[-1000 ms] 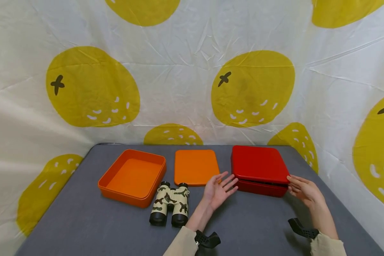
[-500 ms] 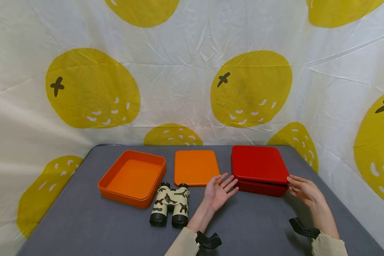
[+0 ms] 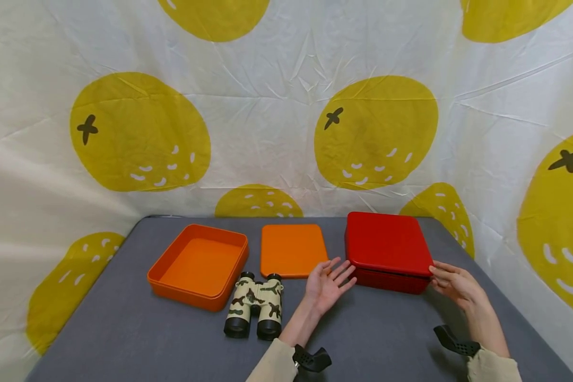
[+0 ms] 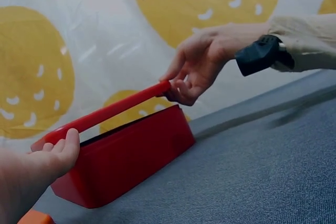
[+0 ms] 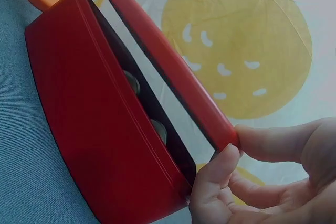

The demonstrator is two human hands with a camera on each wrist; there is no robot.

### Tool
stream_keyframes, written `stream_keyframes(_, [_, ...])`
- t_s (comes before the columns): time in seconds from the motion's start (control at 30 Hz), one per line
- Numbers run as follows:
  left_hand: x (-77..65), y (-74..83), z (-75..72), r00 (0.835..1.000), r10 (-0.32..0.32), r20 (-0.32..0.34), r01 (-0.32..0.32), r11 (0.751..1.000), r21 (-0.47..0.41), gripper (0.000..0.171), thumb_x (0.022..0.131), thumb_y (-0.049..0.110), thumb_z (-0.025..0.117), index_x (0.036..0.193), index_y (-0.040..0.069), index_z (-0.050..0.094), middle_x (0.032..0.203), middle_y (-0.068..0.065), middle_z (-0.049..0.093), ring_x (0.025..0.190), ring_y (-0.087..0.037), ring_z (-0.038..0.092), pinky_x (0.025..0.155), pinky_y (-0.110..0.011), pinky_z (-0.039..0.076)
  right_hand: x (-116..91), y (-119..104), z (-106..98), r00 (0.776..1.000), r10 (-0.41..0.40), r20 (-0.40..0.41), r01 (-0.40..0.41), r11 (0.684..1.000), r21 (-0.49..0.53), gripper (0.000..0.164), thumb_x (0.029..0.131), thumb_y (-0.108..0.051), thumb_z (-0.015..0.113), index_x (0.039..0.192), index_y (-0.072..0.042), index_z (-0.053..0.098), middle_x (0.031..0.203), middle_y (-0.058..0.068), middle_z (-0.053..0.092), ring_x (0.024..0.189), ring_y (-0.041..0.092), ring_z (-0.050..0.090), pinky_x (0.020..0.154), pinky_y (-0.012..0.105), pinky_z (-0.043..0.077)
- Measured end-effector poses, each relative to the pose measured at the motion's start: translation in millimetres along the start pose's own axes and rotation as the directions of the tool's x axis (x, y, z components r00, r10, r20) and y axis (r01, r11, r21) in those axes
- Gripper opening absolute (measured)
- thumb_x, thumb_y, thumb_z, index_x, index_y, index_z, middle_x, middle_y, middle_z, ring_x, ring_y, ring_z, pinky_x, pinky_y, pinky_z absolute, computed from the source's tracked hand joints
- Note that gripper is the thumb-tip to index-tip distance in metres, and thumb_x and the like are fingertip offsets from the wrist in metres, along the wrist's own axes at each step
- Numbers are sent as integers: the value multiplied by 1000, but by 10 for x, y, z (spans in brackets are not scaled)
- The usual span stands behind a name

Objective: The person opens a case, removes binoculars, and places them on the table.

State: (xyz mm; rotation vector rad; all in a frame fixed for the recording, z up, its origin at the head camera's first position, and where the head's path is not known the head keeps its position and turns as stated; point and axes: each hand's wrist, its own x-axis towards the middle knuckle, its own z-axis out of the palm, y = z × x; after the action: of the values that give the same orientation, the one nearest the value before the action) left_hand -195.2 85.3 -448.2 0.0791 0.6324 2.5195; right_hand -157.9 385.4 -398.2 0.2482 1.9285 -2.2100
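My right hand pinches the right front corner of a red lid between thumb and fingers. The lid is raised off the red box, leaving a gap that both wrist views show. Through it, two rounded, shiny things show inside the box in the right wrist view; their kind is unclear. My left hand is palm up with fingers stretched out at the lid's left front corner. In the left wrist view, the fingertips meet that corner.
Camouflage binoculars lie left of my left forearm. An orange box without a lid stands at the left. A flat orange lid lies between the two boxes on the grey table. A fruit-print cloth hangs behind.
The red lid's back edge has risen a little, and its right front corner has shifted slightly right with my right hand. My left hand, the binoculars and the orange things have stayed put.
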Motion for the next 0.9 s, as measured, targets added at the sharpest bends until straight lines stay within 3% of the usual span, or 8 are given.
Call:
stream_keyframes(0.23, [-23, 19, 33, 999, 5, -36, -4, 999, 32, 48, 91, 23, 36, 133, 1, 30, 141, -22, 30, 131, -36, 31, 106, -46, 29, -15, -29, -3, 998, -17, 66, 20, 999, -34, 22, 90, -14, 51, 89, -35, 57, 83, -11, 61, 67, 6, 56, 67, 21, 49])
stream_keyframes(0.47, [-67, 13, 18, 999, -28, -44, 32, 996, 82, 48, 91, 23, 35, 133, 0, 30, 142, -22, 27, 130, -39, 31, 106, -45, 28, -78, -68, -57, 995, -10, 100, 23, 991, -133, 24, 91, -17, 50, 94, -40, 54, 85, -13, 59, 71, 5, 58, 69, 20, 50])
stream_keyframes(0.67, [-129, 101, 50, 997, -79, 9, 77, 987, 142, 49, 92, 23, 33, 134, -1, 29, 142, -25, 26, 131, -38, 29, 107, -46, 27, -144, -79, -76, 991, 37, 127, -17, 988, -151, 20, 92, -15, 48, 98, -35, 46, 87, -10, 58, 73, 6, 59, 70, 21, 51])
stream_keyframes(0.9, [-272, 239, 73, 986, -153, 72, 130, 957, 258, 52, 94, 23, 32, 138, -2, 23, 143, -24, 26, 131, -39, 29, 107, -49, 24, -236, -54, -86, 975, 62, 216, -34, 991, -130, 23, 93, -13, 46, 97, -35, 50, 90, -9, 59, 77, 6, 59, 72, 21, 51])
